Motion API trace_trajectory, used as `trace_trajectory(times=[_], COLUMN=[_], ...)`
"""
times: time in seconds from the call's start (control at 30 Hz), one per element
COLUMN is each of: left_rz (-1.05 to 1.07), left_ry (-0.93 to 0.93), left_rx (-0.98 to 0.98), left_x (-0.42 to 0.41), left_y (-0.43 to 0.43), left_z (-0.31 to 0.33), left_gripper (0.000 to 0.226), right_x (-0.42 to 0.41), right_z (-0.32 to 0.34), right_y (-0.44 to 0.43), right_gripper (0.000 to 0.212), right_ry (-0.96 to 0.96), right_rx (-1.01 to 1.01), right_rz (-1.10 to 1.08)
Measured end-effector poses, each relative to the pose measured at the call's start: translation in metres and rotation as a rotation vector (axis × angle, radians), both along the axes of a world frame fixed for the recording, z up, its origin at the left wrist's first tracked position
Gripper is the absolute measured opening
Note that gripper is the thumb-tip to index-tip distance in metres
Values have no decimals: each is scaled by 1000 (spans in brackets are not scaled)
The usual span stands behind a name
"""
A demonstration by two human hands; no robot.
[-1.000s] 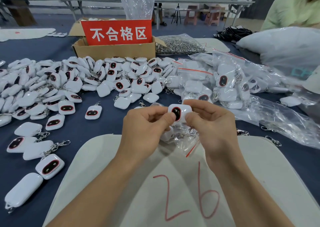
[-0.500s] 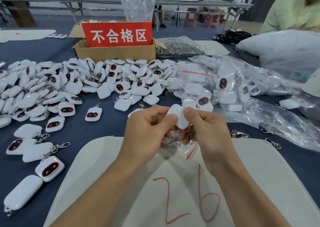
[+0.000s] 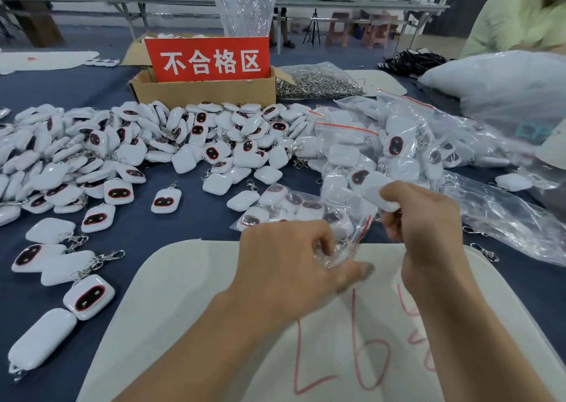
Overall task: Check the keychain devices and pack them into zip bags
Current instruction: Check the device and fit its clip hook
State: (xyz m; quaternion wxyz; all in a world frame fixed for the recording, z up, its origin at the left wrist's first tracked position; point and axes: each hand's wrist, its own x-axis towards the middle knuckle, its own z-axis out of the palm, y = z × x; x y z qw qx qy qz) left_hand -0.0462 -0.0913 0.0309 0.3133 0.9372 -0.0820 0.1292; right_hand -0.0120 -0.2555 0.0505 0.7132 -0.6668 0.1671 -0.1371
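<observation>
**Pop the gadget in the bag**

Just right of the middle, the right hand (image 3: 425, 236) pinches a small white plastic keychain device (image 3: 375, 191) with curled fingers. The left hand (image 3: 291, 263) curls round the edge of the clear plastic zip bag with the red strip (image 3: 291, 205). It is best to hold the mouth wide, then slide the device in gently.

A cardboard box (image 3: 202, 90) bearing a red sign (image 3: 208, 59) sits at twelve o'clock on the blue table (image 3: 196, 217). A bag of metal clasps (image 3: 318, 80) lies just beside it, at one o'clock.
</observation>
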Motion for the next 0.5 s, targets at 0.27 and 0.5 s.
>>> trace_trajectory(times=[0.27,0.5], left_rz=[48,46], left_ry=[-22,-268], left_rx=[50,-383], left_x=[3,4], left_y=[-6,-6], left_z=[-5,-12], left_gripper=[24,22], right_x=[-3,-4], right_z=[7,-12], right_y=[5,18], right_gripper=[31,18], right_ry=[75,70], right_rx=[-161,-475], right_rz=[26,416])
